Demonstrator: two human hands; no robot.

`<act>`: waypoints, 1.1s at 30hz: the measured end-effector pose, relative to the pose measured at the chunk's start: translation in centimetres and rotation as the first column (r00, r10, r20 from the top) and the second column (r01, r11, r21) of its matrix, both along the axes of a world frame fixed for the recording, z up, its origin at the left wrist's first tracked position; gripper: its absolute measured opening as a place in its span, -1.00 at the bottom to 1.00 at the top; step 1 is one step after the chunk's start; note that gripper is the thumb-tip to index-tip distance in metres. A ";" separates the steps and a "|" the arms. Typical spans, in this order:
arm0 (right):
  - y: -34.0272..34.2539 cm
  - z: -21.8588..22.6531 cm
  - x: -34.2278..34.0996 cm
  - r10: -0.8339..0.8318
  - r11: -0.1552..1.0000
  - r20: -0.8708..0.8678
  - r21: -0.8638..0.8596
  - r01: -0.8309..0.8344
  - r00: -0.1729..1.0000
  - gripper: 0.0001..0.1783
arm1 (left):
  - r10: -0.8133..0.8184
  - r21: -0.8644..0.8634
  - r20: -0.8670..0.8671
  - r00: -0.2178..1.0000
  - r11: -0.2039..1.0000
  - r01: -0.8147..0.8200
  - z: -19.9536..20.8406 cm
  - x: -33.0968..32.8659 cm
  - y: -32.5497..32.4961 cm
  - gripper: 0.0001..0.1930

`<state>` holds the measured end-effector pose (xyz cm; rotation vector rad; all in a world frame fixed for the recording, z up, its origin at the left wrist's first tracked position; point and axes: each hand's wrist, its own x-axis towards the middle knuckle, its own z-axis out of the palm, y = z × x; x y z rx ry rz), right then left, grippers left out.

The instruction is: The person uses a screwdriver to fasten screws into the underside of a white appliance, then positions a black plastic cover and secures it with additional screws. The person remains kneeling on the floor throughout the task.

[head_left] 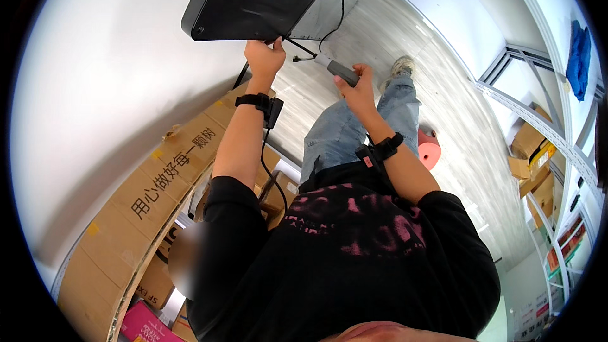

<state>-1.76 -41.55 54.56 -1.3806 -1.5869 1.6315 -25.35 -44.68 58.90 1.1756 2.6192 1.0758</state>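
Note:
A large black panel with rounded corners [253,3] fills the top of the view. Against its lower edge is my left hand [265,58], fingers curled in and thumb pressed near the rim; what they pinch is too small to make out. My right hand [360,92] is wrapped round a grey electric screwdriver [342,73]. From its light nose a long dark shaft [301,47] reaches up to the panel's edge, close beside my left thumb. The tip of the shaft is hard to see.
A thin black cable [342,9] hangs from the panel, in front of a silvery box [323,12]. Left of me stands a long cardboard box [152,196] against the white wall. A red roll [429,151] lies by my leg. Metal shelving [538,111] with cartons is at right.

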 end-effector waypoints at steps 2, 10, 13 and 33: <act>0.0 0.6 0.2 0.006 0.997 -0.067 0.082 0.000 0.998 -0.40 | 0.014 0.042 0.031 0.999 0.999 -0.015 -0.4 0.0 0.0 -0.73; 1.1 0.5 0.7 0.083 0.996 0.011 -0.031 -0.083 0.996 -0.51 | 0.043 0.019 0.087 0.995 0.999 -0.045 0.3 0.4 0.3 -0.73; 2.0 0.8 0.8 0.179 0.925 -0.051 -0.331 -0.186 0.983 -0.52 | 0.048 -0.040 0.078 0.996 0.998 -0.045 0.3 0.2 0.1 -0.72; 4.6 3.8 6.7 0.128 0.804 -0.258 -0.538 -0.252 0.958 -0.77 | -0.037 0.052 0.062 0.997 0.998 0.034 -0.1 -0.4 -1.5 -0.61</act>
